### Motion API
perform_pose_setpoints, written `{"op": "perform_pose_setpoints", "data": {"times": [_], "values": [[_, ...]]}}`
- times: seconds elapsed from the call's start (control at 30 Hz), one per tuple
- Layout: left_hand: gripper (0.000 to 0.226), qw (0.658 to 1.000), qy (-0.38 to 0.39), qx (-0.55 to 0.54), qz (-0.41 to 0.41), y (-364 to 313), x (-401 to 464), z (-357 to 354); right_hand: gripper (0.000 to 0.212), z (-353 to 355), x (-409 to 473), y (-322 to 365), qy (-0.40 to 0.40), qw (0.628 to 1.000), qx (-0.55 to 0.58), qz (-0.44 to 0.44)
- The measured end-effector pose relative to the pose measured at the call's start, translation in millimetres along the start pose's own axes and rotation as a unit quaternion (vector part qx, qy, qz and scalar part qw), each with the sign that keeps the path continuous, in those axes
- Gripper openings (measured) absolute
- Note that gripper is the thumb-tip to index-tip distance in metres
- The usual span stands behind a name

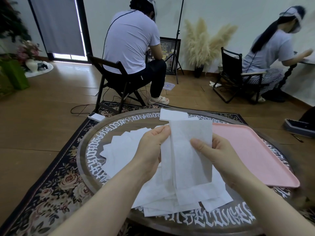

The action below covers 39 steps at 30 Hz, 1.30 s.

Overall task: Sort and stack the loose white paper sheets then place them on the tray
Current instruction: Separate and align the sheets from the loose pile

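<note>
Held sheets: I've got a few white paper sheets up in front of me, long axis running away from me, top edge pointing at the far side of the surface, bottom edge hanging down toward me.
Left hand: my left hand sits at the sheets' left edge, fingers curled, pinching near the upper left corner.
Right hand: my right hand is at their right edge, thumb lying across the front of the top sheet, fingers wrapped behind it.
Loose pile: more sheets lie fanned and overlapping on the surface under and left of my hands, spilling toward the near rim.
Far stack: a small neat stack of sheets lies flat at the far rim, beyond what I'm holding.
Tray: the pink tray is just right of my right hand, long side running away from me.
</note>
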<state>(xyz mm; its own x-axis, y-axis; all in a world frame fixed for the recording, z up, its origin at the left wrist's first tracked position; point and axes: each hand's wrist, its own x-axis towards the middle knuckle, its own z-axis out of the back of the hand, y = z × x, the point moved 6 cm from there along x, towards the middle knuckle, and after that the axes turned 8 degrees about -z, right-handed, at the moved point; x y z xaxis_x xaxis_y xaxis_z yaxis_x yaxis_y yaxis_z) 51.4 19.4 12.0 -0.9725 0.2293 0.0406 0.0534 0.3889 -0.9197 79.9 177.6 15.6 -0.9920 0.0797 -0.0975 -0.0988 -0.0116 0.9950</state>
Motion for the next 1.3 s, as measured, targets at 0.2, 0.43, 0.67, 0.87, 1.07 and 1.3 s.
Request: {"op": "perform_pose_setpoints", "data": {"times": [0.2, 0.43, 0.67, 0.87, 1.07, 1.3], "values": [[0.023, 1.000, 0.012, 0.001, 0.001, 1.2, -1.1, -2.3, 0.020, 0.7, 0.2, -0.1, -0.008, 1.000, -0.007, 0.005], [0.019, 0.998, 0.009, 0.047, -0.051, -2.7, -1.2, -0.2, 0.018, -2.2, -2.8, 5.5, -0.020, 0.998, -0.028, 0.046], [0.026, 0.984, 0.086, 0.144, -0.058, -1.8, -5.2, -6.3, 0.034, 1.5, -9.9, 33.6, -0.083, 0.940, -0.268, 0.195], [0.018, 0.989, 0.066, 0.098, -0.089, -7.4, -3.9, -3.3, 0.029, 12.6, -3.3, 29.9, -0.074, 0.954, -0.245, 0.158], [0.022, 0.991, 0.054, 0.063, -0.104, -8.6, -3.3, -4.6, 0.030, 12.0, -2.1, 19.1, -0.033, 0.988, -0.100, 0.111], [0.026, 0.993, 0.009, 0.017, -0.113, -8.7, -0.8, -0.8, 0.030, -1.5, 1.9, 5.7, 0.061, 0.996, 0.060, 0.038]]}}
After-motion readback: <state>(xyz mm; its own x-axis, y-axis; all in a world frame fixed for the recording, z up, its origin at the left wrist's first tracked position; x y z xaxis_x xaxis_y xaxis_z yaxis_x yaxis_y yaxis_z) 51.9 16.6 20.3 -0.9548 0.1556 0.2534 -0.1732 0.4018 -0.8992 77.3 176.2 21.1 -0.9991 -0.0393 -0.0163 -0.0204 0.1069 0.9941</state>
